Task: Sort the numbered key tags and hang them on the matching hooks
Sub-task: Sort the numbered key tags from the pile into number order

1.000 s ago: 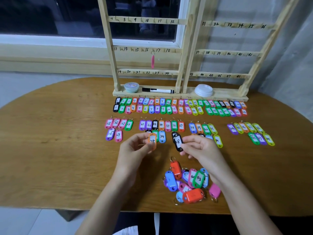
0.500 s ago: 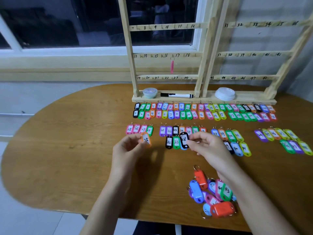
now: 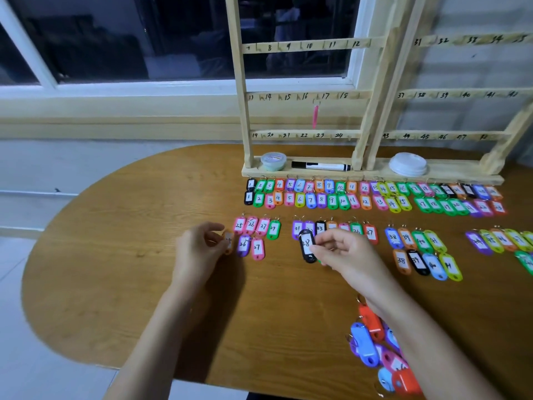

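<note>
While the left hand (image 3: pixel 199 249) pinched one orange tag (image 3: pixel 228 241) beside the 25–27 cluster (image 3: pixel 253 226), the right hand (image 3: pixel 343 252) pinched one black tag (image 3: pixel 307 246) marked 28. I counted one pink tag (image 3: pixel 315 116) hanging on the two-panel rack (image 3: pixel 302 172), over an oval wooden table (image 3: pixel 115 269) below a dark window (image 3: pixel 129 39).

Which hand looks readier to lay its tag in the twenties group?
Probably the left hand: its orange tag is beside the purple 26; the right hand holds the black 28 farther off, by the thirties.

Bare left hand (image 3: pixel 199 251), bare right hand (image 3: pixel 350 256)
</note>
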Motion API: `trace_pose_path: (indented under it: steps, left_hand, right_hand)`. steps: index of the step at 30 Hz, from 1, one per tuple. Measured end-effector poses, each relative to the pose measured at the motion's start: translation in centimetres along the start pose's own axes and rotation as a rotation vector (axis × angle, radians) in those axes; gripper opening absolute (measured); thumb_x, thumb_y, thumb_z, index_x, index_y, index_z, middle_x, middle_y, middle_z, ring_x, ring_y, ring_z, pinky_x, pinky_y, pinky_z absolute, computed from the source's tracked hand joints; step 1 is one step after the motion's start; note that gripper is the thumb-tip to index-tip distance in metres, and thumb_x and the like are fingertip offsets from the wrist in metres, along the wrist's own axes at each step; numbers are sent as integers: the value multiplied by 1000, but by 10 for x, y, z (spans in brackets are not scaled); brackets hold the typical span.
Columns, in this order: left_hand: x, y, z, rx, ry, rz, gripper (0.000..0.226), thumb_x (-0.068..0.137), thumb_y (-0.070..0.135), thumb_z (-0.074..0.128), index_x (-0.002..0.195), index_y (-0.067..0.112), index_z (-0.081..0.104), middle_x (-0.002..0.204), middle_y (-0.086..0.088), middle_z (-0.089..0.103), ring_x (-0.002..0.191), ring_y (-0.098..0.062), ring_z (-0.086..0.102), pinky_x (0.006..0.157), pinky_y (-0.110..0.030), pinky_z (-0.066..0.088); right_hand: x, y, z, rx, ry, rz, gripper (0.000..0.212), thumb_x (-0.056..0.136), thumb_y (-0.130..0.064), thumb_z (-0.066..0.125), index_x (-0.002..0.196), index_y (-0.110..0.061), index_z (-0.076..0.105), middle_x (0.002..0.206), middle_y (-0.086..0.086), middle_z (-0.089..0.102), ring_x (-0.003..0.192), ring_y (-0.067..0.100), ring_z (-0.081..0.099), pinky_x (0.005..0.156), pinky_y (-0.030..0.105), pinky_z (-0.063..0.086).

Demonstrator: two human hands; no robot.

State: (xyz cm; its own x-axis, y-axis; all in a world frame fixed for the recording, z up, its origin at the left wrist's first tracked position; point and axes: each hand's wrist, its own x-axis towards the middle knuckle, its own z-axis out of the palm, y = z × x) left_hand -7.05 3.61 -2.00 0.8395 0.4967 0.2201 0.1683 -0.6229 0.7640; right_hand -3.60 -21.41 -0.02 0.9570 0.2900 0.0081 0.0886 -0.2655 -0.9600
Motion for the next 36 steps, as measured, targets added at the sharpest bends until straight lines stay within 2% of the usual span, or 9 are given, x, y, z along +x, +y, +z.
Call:
trace_pose_path:
  steps: [7,10,12,14,16,24,30,34,36]
  left_hand:
    - [-1,-5,7,61,6,44,23,75,20,81,96,16,73,67,7,63,63,-3,57,56,-4,38]
    - [-2,-3,6,53,13,43,21,77,18,79,96,16,71,70,9,63,65,-6,59,59,-9,41]
    - [-7,6,6,49,21,73,21,78,16,77,99,16,71,74,10,63,69,-7,60,65,-23,49]
    - [-16,20,9,28,12,144,19,78,14,76,96,19,71,73,13,63,67,-3,60,63,-17,47]
    - [-28,36,18,-34,-38,222,17,78,10,75,92,18,72,71,10,65,66,-4,60,59,-7,41]
    - [-80,76,65,-179,-392,361,13,81,10,75,88,21,69,78,12,67,73,-3,61,62,-8,43]
    - [-98,85,87,-134,-587,529,24,80,9,74,101,20,71,97,13,66,90,1,59,81,-14,46]
    - [-95,87,95,-76,-703,681,30,80,9,72,108,20,70,107,10,67,103,-4,57,104,-26,32]
    - [-94,86,98,-51,-720,717,31,80,8,71,108,20,69,109,9,68,105,-6,58,107,-30,29]
  right_hand:
    - [-4,-2,-1,-2,17,0,15,85,-14,69,83,-28,66,79,-9,66,72,5,61,62,13,44]
    - [-7,-4,-4,13,25,2,13,86,-14,69,83,-26,66,78,-8,66,67,0,60,57,9,43]
    - [-9,-7,-9,42,37,0,12,86,-13,69,83,-24,66,78,-6,65,62,-3,59,56,8,43]
    - [-13,-8,-16,55,59,-5,11,85,-12,69,83,-23,66,79,-3,65,62,-2,58,55,8,42]
    - [-17,-9,-24,56,81,-6,11,86,-11,69,84,-21,66,81,0,65,66,3,58,55,8,41]
    - [-43,1,-66,45,181,27,11,87,-10,67,84,-20,64,77,0,64,58,-1,57,55,7,41]
    - [-56,14,-86,32,227,75,8,88,-10,66,88,-18,65,80,1,65,58,0,56,53,7,41]
    - [-61,19,-90,49,239,94,8,88,-10,66,90,-17,64,82,2,65,62,6,57,53,8,42]
    - [-62,20,-91,56,242,94,10,88,-9,65,87,-19,64,82,3,65,62,6,57,53,8,42]
